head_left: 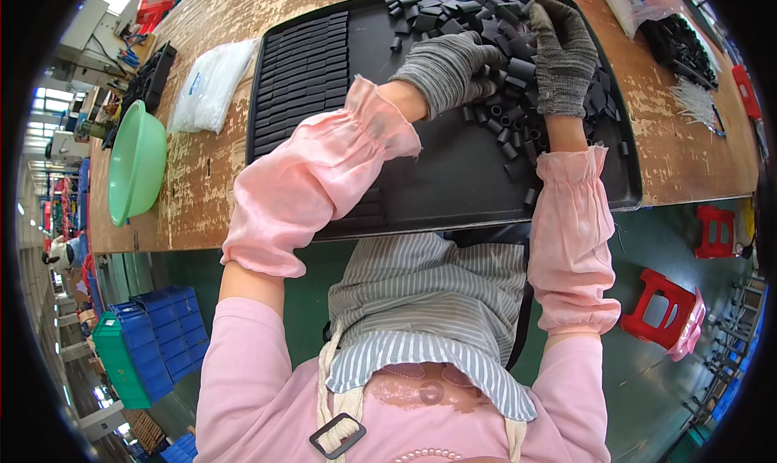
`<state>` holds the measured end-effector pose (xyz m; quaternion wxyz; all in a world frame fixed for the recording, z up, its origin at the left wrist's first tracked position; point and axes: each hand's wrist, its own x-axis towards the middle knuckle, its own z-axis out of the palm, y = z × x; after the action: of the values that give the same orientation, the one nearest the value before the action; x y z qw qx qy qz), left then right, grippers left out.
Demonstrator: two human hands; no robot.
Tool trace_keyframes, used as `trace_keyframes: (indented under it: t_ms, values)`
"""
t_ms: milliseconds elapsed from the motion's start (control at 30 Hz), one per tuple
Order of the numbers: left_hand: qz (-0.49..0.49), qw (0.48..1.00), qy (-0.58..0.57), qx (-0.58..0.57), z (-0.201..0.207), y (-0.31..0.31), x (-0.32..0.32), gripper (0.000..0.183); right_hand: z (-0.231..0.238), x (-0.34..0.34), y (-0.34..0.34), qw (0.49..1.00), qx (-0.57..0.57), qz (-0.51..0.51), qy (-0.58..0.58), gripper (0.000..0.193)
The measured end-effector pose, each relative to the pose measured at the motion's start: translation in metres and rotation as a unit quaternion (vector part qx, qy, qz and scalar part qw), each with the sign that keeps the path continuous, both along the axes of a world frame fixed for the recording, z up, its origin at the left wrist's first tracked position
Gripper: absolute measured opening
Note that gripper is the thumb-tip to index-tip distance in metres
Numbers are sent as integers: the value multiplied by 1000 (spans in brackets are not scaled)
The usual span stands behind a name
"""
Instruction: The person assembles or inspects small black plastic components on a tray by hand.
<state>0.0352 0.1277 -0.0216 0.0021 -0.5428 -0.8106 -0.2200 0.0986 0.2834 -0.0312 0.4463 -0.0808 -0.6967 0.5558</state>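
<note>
Both my hands wear grey knitted gloves and reach over a large black tray [437, 163] on the table. Loose short black tubes [506, 131] are heaped in its far right part. My left hand [449, 70] is at the left edge of this heap, fingers curled and closed, thumb toward the right. What lies inside its grip is hidden. My right hand [564, 58] bends down over the right part of the heap, its fingers closed inward among the tubes; its fingertips cannot be made out. Black pieces in tight, even rows [303, 74] fill the tray's left side.
Left of the tray are a white plastic bag [212, 87] and a light green basin [139, 163]. On the right lie a black bin of parts [680, 50] and white strips [700, 103]. Red stools [660, 309] and blue crates [166, 329] stand on the floor.
</note>
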Motion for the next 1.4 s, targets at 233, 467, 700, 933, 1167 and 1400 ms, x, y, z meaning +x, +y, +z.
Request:
trace_keyframes:
  t_ms: [233,467,700,933,1167,1400]
  values:
    - [22,998,4,-51,2,8,-2,31,6,8,-18,1000,26,7,14,14]
    - [-25,997,-64,-21,-6,12,-24,34,5,7,-30,998,54,-21,8,16]
    - [123,897,-396,154,22,-48,-2,22,13,16,-34,963,-139,221,-62,13]
    - [126,858,-446,222,7,-83,12,21,5,14,-53,924,-125,334,-141,16]
    - [126,858,-452,208,-3,-88,10,22,-6,9,-63,946,45,277,-162,20]
    - [153,869,-408,234,-7,-86,12,24,-11,11,-67,946,10,282,-163,21]
